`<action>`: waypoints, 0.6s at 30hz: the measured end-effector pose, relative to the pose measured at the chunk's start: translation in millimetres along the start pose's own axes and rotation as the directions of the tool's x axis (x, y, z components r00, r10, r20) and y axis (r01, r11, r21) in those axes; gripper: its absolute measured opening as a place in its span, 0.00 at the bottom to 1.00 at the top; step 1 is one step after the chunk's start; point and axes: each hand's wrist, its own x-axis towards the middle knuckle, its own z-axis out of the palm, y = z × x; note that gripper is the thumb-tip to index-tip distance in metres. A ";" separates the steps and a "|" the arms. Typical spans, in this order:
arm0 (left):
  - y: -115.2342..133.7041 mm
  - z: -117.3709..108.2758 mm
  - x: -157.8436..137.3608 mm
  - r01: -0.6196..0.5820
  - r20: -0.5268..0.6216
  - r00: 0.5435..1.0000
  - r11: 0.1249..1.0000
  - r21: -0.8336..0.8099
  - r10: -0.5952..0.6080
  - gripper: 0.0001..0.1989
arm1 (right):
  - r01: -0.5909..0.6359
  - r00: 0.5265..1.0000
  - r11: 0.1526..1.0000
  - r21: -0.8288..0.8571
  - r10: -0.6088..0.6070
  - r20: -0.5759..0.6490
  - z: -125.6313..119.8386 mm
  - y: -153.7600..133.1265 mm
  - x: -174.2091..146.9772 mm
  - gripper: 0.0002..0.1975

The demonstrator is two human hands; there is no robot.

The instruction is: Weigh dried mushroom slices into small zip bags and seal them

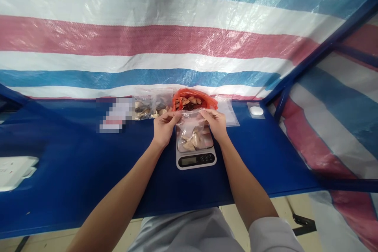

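Both my hands pinch the top edge of a clear zip bag (191, 132) with several pale dried slices in its bottom. My left hand (164, 126) grips the bag's upper left corner, and my right hand (215, 124) grips the upper right corner. Under the bag is a kitchen scale (196, 161) with a shiny plate and a dark display; I cannot tell whether the bag rests on it or hangs just above. Right behind the bag sits an open red plastic bag (211, 103) holding more brown-edged slices.
Filled clear bags (143, 106) lie left of the red bag, beside a blurred paper (118, 115). Flat clear bags (232, 112) lie to the right, then a small bag with a white round item (256, 111). A white case (17, 172) is at the blue table's (260, 161) left. Striped sheeting (147, 39) hangs behind.
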 end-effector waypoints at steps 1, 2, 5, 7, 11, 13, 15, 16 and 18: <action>-1.0 -0.1 0.0 -0.014 -0.001 1.000 1.000 0.008 0.014 0.17 | -0.012 1.000 1.000 -0.023 0.012 0.011 0.2 -1.4 -1.3 0.21; -2.1 -0.1 0.1 -0.028 0.000 1.000 0.999 0.017 0.028 0.17 | -0.015 1.000 0.999 -0.041 0.016 0.021 0.3 -2.5 -2.4 0.21; -3.4 0.7 -0.3 -0.049 0.010 0.999 0.998 0.047 0.048 0.17 | -0.016 0.999 0.999 -0.050 0.018 0.042 0.6 -4.0 -4.8 0.21; -1.5 2.1 -1.3 -0.040 0.016 0.999 0.998 0.054 0.039 0.16 | -0.036 0.999 0.999 -0.037 0.037 0.039 0.9 -4.1 -5.5 0.22; 5.1 4.5 -3.7 0.017 0.071 0.997 0.998 0.068 -0.021 0.17 | -0.024 1.000 1.000 -0.014 0.024 -0.005 2.0 -4.3 -5.8 0.22; 6.4 4.7 -4.2 0.046 0.097 0.994 0.996 0.073 -0.053 0.17 | 0.003 1.000 1.000 -0.002 -0.003 -0.025 2.9 -4.3 -5.4 0.21; 5.7 4.5 -4.0 0.046 0.108 0.993 0.997 0.070 -0.053 0.17 | 0.035 0.999 0.999 0.012 -0.035 -0.040 3.6 -4.2 -4.7 0.21; 5.0 4.5 -3.8 0.034 0.109 0.993 0.997 0.065 -0.041 0.16 | 0.051 0.998 0.999 0.017 -0.051 -0.046 3.8 -4.0 -4.4 0.21; 3.4 4.7 -3.4 0.009 0.100 0.995 0.998 0.058 -0.014 0.15 | 0.072 0.996 0.997 0.020 -0.071 -0.055 3.6 -3.1 -4.3 0.21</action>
